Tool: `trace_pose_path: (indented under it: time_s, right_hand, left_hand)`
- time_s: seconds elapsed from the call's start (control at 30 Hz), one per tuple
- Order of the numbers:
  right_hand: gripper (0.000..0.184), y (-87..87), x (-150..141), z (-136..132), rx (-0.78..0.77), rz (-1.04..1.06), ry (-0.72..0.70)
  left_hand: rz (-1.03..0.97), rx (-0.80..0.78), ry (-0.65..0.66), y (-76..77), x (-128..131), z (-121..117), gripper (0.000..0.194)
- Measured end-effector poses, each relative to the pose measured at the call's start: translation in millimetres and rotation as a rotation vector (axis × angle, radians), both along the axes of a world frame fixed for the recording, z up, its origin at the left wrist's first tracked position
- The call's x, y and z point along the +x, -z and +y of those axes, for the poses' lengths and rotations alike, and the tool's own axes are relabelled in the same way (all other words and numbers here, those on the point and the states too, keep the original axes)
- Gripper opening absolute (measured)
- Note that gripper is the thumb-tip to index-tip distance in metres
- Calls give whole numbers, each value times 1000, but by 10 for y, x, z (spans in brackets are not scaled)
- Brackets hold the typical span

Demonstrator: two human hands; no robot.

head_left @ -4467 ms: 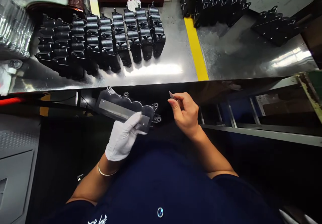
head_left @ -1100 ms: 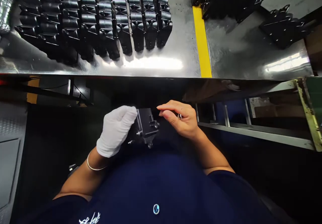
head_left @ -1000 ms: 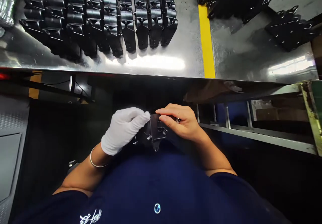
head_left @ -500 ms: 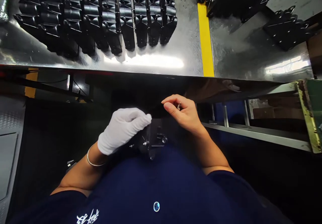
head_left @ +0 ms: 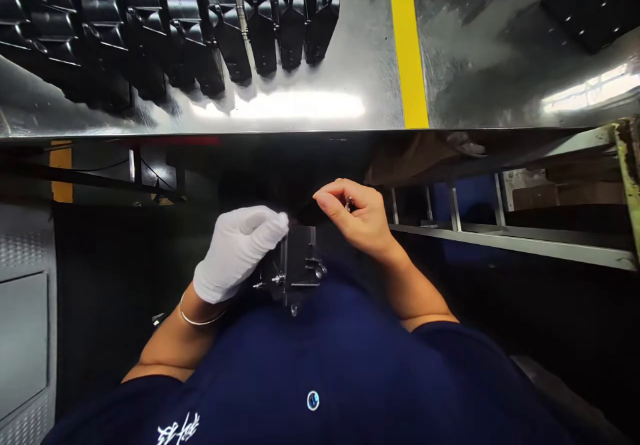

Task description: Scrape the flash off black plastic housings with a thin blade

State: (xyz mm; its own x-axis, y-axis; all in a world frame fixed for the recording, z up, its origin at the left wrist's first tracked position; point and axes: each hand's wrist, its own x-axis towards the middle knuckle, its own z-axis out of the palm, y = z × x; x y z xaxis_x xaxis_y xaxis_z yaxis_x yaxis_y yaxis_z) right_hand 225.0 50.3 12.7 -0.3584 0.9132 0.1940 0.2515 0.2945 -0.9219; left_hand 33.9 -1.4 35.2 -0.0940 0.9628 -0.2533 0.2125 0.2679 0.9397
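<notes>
White-gloved left hand (head_left: pixel 237 255) grips black moulded housing (head_left: pixel 295 265), fingers curled over it; bare right hand (head_left: pixel 357 221) pinches tiny metal item (head_left: pixel 349 203) just beyond. Far: rows of housings (head_left: pixel 250 25) on steel table (head_left: pixel 300 108).

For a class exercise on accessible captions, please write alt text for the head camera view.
A white-gloved left hand grips a black moulded part while a bare right hand pinches a small metal item just beside it. Beyond them, rows of similar black parts stand on a steel table next to a yellow stripe.
</notes>
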Motion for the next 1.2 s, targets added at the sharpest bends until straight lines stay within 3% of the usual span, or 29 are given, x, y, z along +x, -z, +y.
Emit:
trace_pose_path:
  time_s: [0.1,0.2,0.27,0.4,0.53,0.83,1.03,1.13,1.2]
  right_hand:
    - [37,115,-23,-95,-177,167,150]
    - [39,187,-37,-171,-264,187,132]
    - [33,191,-39,-193,-219,117,24]
    - [28,150,-25,-191,18,59,-129]
    - [25,135,-23,-181,167,32,-144]
    - [27,77,2,-153,287,-46,-175]
    - [34,43,62,-119,184,-23,-331]
    - [40,50,107,-103,48,106,-441]
    - [41,58,126,-97,10,215,-431]
  left_hand:
    - [103,102,-122,104,4,1,43]
    - [178,171,-150,212,-6,12,43]
    - [209,201,-133,252,-22,16,42]
    - [251,207,-44,251,-48,15,34]
    - [228,186,-14,199,-28,9,32]
    - [200,149,-28,149,41,9,35]
    - [134,78,-107,147,80,7,41]
    - [111,49,-83,120,100,16,39]
    - [103,68,-87,118,103,20,39]
